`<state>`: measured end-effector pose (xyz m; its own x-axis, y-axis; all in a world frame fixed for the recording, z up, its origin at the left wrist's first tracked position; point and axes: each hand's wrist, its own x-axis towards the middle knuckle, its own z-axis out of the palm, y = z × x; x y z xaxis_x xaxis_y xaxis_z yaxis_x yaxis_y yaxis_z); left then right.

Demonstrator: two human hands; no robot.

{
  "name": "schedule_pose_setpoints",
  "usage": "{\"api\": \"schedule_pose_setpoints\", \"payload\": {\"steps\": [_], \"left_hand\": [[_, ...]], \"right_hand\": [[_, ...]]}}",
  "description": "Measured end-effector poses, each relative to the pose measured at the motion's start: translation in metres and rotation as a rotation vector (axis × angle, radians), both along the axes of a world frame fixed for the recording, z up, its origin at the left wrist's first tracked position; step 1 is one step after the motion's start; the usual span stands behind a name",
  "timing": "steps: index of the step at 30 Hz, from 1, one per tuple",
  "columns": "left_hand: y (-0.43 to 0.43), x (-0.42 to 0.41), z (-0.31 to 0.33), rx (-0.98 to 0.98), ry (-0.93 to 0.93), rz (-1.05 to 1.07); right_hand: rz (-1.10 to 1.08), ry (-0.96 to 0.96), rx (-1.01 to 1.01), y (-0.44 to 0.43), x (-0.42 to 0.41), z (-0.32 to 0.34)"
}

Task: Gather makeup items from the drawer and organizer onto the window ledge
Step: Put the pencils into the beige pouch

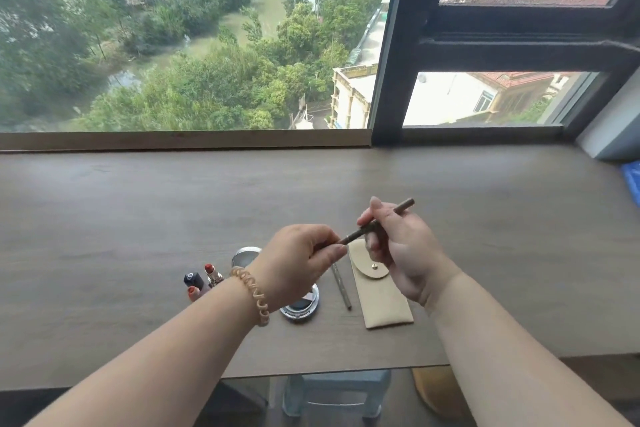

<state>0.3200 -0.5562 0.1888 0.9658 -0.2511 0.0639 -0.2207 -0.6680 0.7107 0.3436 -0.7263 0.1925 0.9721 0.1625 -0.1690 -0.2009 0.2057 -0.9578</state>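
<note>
Lying flat near the front edge of the wooden window ledge, a beige snap-flap pouch is closed, so its contents cannot be told. Just left of it rests a thin grey pencil, then a round silver compact partly under the wrist, a silver tin, and two uncapped lipsticks beside a black cap. Beyond the ledge, dark-framed glass looks down on trees and rooftops (a pale blue stool sits below the edge). Above the pouch, the left hand pinches the lower end of a brown makeup pencil; the right hand curls round its middle.
</note>
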Motion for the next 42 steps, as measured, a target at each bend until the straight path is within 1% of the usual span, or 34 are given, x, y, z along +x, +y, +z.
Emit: {"api": "schedule_pose_setpoints", "payload": {"steps": [4, 7, 15, 21, 22, 23, 24, 25, 27, 28, 30, 32, 35, 38, 39, 40, 42], "left_hand": [[-0.003, 0.0, -0.006, -0.013, 0.073, -0.02], [-0.002, 0.003, -0.009, -0.023, 0.117, -0.024], [0.002, 0.015, -0.014, 0.0, 0.268, -0.056], [0.003, 0.023, -0.008, -0.032, 0.342, -0.086], [0.008, 0.021, -0.009, -0.007, 0.362, -0.097], [0.022, 0.017, -0.013, 0.012, 0.39, -0.083], [0.041, 0.01, -0.018, 0.0, 0.426, -0.035], [0.066, 0.0, -0.026, -0.061, 0.478, 0.045], [0.112, -0.019, -0.038, -0.159, 0.552, 0.195], [0.124, -0.025, -0.044, -0.149, 0.587, 0.227], [0.122, -0.026, -0.056, -0.084, 0.642, 0.243], [0.097, -0.016, -0.063, -0.044, 0.624, 0.245], [0.059, 0.003, -0.075, -0.093, 0.581, 0.325], [0.019, 0.01, -0.088, -0.078, 0.553, 0.316], [0.008, 0.011, -0.093, -0.049, 0.537, 0.316], [-0.002, 0.011, -0.099, -0.025, 0.529, 0.324], [-0.018, 0.014, -0.114, -0.003, 0.528, 0.352]], "right_hand": [[-0.132, 0.122, -0.072, 0.006, 0.0, -0.006], [-0.216, 0.212, -0.06, 0.01, 0.001, -0.013], [-0.451, 0.315, -0.066, 0.025, 0.009, -0.031], [-0.512, 0.338, -0.101, 0.035, 0.022, -0.042], [-0.576, 0.361, -0.096, 0.022, 0.026, -0.041], [-0.683, 0.401, -0.066, -0.003, 0.034, -0.04], [-0.808, 0.429, -0.012, -0.036, 0.042, -0.036], [-0.906, 0.429, 0.029, -0.075, 0.048, -0.031], [-0.986, 0.39, 0.046, -0.142, 0.056, -0.018], [-0.99, 0.367, 0.033, -0.16, 0.057, -0.016], [-0.928, 0.343, -0.01, -0.158, 0.058, -0.023], [-0.821, 0.282, -0.05, -0.13, 0.055, -0.036], [-0.581, 0.108, -0.189, -0.079, 0.04, -0.067], [-0.204, -0.057, -0.462, -0.04, 0.021, -0.101], [-0.088, -0.123, -0.596, -0.03, 0.014, -0.111], [0.014, -0.217, -0.773, -0.024, 0.008, -0.121], [0.162, -0.428, -1.084, -0.014, 0.001, -0.135]]}}
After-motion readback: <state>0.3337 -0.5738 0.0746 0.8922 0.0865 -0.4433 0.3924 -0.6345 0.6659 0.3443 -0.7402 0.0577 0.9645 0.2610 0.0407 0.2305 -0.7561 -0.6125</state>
